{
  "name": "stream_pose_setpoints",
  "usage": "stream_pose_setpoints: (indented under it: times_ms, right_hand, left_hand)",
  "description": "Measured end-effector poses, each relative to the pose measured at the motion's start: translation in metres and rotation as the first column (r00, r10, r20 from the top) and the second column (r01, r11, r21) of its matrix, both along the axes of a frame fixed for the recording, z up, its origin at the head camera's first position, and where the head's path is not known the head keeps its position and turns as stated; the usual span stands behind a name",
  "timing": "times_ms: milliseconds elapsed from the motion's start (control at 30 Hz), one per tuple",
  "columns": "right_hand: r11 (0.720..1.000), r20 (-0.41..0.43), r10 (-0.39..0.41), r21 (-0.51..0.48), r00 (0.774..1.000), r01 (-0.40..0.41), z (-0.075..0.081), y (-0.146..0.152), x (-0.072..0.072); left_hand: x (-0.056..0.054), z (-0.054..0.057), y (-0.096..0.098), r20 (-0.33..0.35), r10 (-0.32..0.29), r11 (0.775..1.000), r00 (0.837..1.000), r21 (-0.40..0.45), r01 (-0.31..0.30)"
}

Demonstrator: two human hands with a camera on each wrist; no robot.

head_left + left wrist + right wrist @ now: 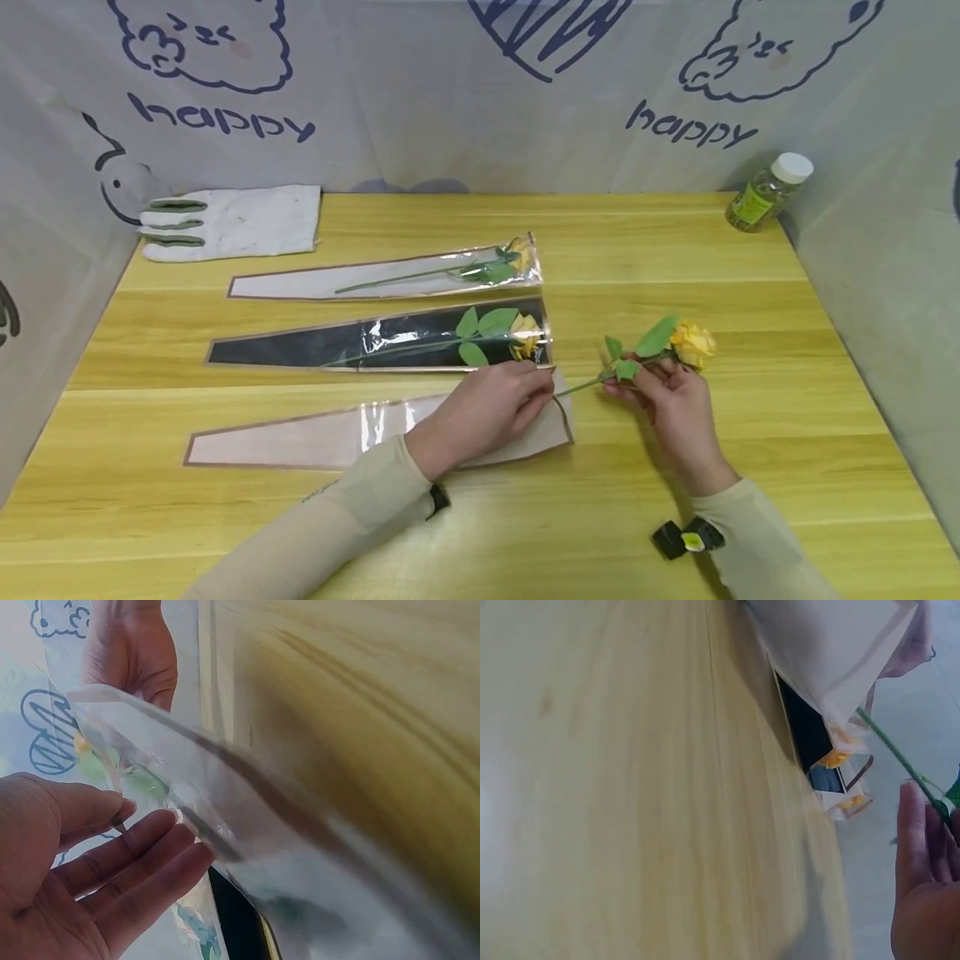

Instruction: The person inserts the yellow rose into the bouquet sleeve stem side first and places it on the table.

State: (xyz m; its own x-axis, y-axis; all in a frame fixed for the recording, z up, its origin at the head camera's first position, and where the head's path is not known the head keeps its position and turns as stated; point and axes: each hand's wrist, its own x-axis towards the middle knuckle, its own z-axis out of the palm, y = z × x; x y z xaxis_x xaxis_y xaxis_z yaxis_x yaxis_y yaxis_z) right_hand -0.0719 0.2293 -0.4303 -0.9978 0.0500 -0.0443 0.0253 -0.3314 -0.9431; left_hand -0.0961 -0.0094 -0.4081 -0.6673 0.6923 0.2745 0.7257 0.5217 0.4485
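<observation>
My left hand [483, 410] pinches the upper edge of a pale pink flower sleeve [277, 442] at its wide end. In the left wrist view the thumb and forefinger meet at the lifted film of this sleeve [247, 780]. My right hand [681, 417] holds a yellow artificial rose [693, 343] by its stem, close below the bloom and among the green leaves. The bare stem [892, 750] points left, its lower end right at the sleeve's mouth.
Behind lie a black sleeve [262, 350] and a white sleeve [285, 285], each with a yellow rose inside. A white work glove [255, 221] lies at the back left. A white-capped bottle [765, 196] stands at the back right. Printed cloth walls [450, 108] surround the wooden table [600, 517].
</observation>
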Motion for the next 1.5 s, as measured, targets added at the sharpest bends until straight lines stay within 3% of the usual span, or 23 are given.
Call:
stream_pose_setpoints:
  times_ms: [100,300,433,567,767,1033,1133,1500]
  right_hand:
    - [1.000,-0.012,-0.021,0.013,1.000,0.021,0.000,0.000,-0.001]
    - [0.998,-0.033,0.051,-0.025,0.998,-0.052,-0.001,-0.001,-0.001]
    - [0.977,-0.003,0.096,-0.192,0.995,-0.095,-0.002,-0.003,0.000]
    - [0.946,0.033,0.103,-0.312,0.994,-0.088,-0.002,-0.003,0.001]
    - [0.931,0.048,0.018,-0.366,0.999,0.000,-0.001,-0.001,0.000]
    - [0.944,0.085,-0.074,-0.315,0.994,0.097,0.000,-0.005,0.000]
    - [0.932,0.081,-0.131,-0.330,0.988,0.151,0.000,-0.008,0.000]
    - [0.906,0.019,-0.133,-0.402,0.991,0.129,0.002,-0.012,0.002]
  left_hand:
    - [0.000,0.000,0.000,0.007,-0.002,1.000,1.000,0.010,0.002]
    - [0.000,0.000,0.002,-0.004,-0.003,0.999,1.000,0.032,0.003]
    - [0.000,0.001,0.003,-0.014,0.001,0.999,1.000,0.042,0.000]
    - [0.000,0.002,0.004,-0.001,0.008,0.999,1.000,0.047,-0.008]
    - [-0.001,0.004,0.004,0.038,0.018,0.998,0.999,0.059,-0.020]
    - [-0.002,0.005,0.005,0.004,0.030,0.997,1.000,0.070,-0.030]
    - [-0.002,0.006,0.006,-0.003,0.042,0.996,0.999,0.074,-0.041]
    - [-0.001,0.007,0.007,0.014,0.041,0.997,0.999,0.072,-0.042]
